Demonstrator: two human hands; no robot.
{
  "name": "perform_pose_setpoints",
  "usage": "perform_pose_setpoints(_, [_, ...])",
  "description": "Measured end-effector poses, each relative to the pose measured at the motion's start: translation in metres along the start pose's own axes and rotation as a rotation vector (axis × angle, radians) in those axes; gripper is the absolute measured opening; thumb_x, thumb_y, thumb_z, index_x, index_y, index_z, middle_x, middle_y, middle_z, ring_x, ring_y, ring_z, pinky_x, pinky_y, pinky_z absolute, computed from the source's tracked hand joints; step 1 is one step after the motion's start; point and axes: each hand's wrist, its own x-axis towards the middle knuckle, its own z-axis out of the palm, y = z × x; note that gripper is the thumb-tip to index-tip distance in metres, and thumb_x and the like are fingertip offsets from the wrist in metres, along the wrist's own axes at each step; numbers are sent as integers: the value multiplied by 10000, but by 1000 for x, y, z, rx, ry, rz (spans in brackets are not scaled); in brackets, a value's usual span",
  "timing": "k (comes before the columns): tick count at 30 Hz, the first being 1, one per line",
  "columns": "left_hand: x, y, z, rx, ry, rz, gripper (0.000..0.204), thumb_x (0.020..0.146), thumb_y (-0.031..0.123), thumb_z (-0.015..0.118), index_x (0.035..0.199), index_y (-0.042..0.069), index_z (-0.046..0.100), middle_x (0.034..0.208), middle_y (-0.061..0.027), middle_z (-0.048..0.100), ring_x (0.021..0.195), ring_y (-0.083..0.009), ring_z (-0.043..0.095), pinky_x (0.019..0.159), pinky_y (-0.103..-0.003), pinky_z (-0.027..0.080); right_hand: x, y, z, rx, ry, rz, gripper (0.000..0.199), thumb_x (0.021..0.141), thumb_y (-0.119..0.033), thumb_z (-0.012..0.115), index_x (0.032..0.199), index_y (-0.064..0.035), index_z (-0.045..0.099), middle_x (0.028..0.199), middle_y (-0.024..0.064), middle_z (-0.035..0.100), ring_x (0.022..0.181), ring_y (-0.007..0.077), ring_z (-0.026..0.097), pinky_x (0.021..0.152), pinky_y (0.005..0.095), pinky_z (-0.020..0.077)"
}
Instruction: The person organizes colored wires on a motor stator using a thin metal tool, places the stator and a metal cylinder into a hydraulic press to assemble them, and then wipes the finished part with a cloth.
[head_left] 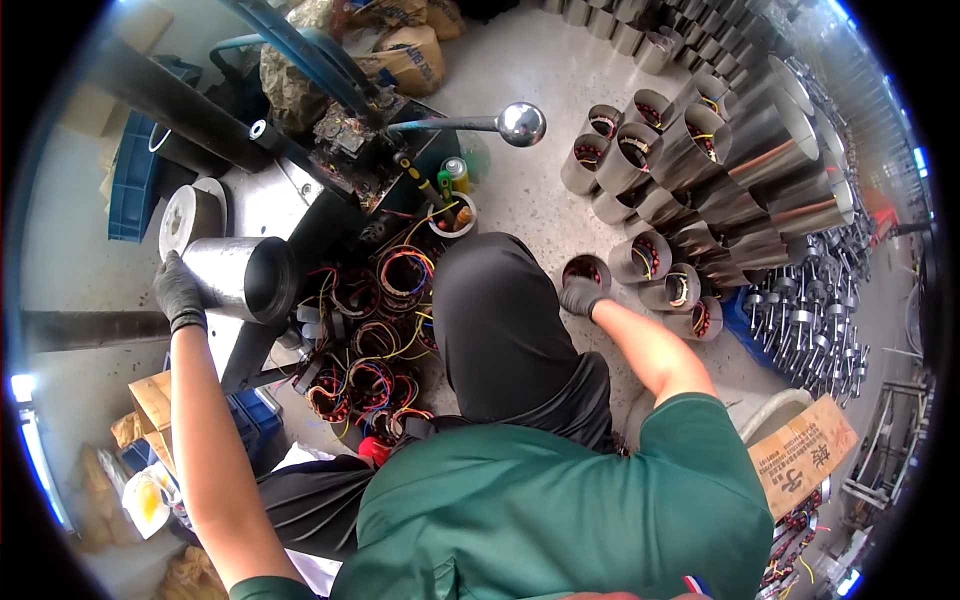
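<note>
Over speckled floor (530, 190), our right hand (581, 297) grasps a stator housing (588, 265), best held by its outside; our left hand (180, 290) touches a steel cylinder (226, 274), grip unclear.

Dk green shirt (560, 500), short slvs (680, 435); blk trousers (500, 325), dk grey gloves (181, 293)

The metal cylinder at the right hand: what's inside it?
Dark red parts show inside the metal cylinder, but I can't tell exactly what they are. The gloved right hand covers its near side, and whatever lies deeper is hidden.
</note>
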Motion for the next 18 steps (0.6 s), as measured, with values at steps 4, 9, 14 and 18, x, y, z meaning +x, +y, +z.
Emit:
perform_pose_setpoints(4, [8, 5, 2, 125, -42, 3, 541, 1019, 411, 517, 1152, -78, 707, 1126, -278, 726, 1070, -398, 680, 967, -427, 485, 24, -1, -58, -184, 113, 28, 388, 884, -334, 569, 1017, -36, 780, 1096, 248, 728, 1057, 382, 719, 931, 475, 555])
perform_pose_setpoints(9, [4, 4, -7, 100, 20, 10, 522, 1021, 392, 525, 1125, -86, 708, 1111, -265, 734, 1047, -391, 684, 950, -430, 483, 55, 4, -100, -284, 84, 191, 591, 904, -326, 585, 1453, -108, 558, 1488, 211, 552, 1377, 331, 541, 1140, 395, 431])
perform_pose_setpoints(14, [3, 23, 42, 44, -48, 52, 514, 1013, 395, 525, 1116, -71, 714, 1101, -275, 729, 1075, -407, 677, 950, -432, 485, 53, 80, -103, -203, 13, 421, 623, 929, -369, 566, 1503, -135, 514, 1586, 167, 451, 1470, 315, 431, 1231, 355, 310])
perform_pose_setpoints(18, [16, -25, -2, 358, 41, 162, 463, 1014, 349, 503, 1099, -48, 726, 1122, -274, 719, 1088, -413, 680, 963, -464, 496, 28, -11, -115, -156, 337, 239, 603, 818, -411, 689, 1321, -81, 642, 1358, 217, 636, 1314, 375, 569, 1144, 438, 404])
